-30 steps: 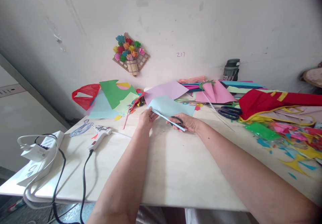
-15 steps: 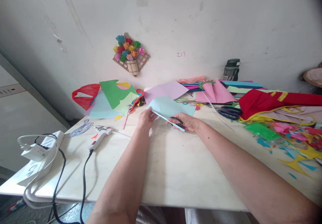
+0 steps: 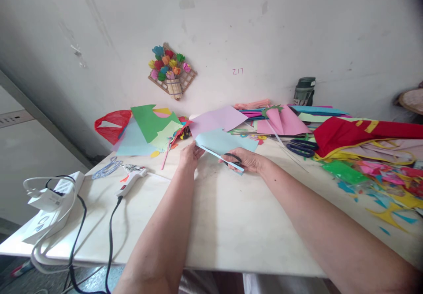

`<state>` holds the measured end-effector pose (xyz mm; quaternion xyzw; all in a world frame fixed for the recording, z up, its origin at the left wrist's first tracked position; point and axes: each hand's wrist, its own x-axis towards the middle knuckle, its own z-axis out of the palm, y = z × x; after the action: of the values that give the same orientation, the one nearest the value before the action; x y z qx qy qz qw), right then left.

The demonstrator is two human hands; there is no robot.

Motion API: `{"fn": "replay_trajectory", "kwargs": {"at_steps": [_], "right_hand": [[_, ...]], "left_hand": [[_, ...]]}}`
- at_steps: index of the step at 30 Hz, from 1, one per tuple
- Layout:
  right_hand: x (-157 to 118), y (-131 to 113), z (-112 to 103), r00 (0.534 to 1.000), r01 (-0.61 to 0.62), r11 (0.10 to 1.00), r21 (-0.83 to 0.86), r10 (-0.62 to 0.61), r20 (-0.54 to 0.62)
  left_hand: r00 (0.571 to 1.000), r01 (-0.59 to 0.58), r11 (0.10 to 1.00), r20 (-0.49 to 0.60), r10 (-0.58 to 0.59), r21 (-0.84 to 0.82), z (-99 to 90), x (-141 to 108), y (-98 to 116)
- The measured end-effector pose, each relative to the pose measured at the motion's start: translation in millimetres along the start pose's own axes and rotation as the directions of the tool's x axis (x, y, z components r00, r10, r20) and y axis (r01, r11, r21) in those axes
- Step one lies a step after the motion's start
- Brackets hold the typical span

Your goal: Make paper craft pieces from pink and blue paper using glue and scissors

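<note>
At the middle of the table my left hand (image 3: 190,155) is closed on the left edge of a light blue paper sheet (image 3: 228,141). My right hand (image 3: 248,160) grips a pair of scissors (image 3: 234,157) by their dark handles. Between the hands the blades lie along the near edge of the sheet, and a narrow blue strip (image 3: 219,156) runs beside them toward the right hand. How far the strip is cut from the sheet I cannot tell.
A white glue gun (image 3: 130,184) and its cord lie left, near a power strip (image 3: 56,210). Behind are a lilac sheet (image 3: 220,118) and a green sheet (image 3: 153,124). To the right are dark-handled scissors (image 3: 302,147), red cloth (image 3: 343,133) and paper scraps (image 3: 386,210).
The light blue sheet has settled flatter behind the hands. Its cut strip now hangs slightly lower at the scissor handles. Both hands have barely moved.
</note>
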<state>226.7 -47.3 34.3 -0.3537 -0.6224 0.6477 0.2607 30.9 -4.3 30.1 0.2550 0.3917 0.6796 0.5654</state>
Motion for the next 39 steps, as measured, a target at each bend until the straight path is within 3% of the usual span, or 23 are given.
{"fn": "replay_trajectory", "kwargs": {"at_steps": [18, 29, 39], "right_hand": [[0.7, 1.6, 2.0, 1.0, 0.013, 1.0, -0.022, -0.013, -0.007], [0.8, -0.6, 5.0, 0.994, -0.042, 0.999, -0.02, 0.04, -0.101], [1.3, 1.0, 2.1, 0.999, -0.025, 1.0, -0.018, 0.024, -0.042]], "left_hand": [[0.999, 0.026, 0.999, 0.02, -0.027, 0.041, 6.6, -7.8, 0.9], [0.998, 0.007, 1.0, 0.056, -0.009, 0.022, 2.0, -2.1, -2.1], [1.0, 0.012, 1.0, 0.008, -0.012, -0.004, 0.9, -0.3, -2.4]]}}
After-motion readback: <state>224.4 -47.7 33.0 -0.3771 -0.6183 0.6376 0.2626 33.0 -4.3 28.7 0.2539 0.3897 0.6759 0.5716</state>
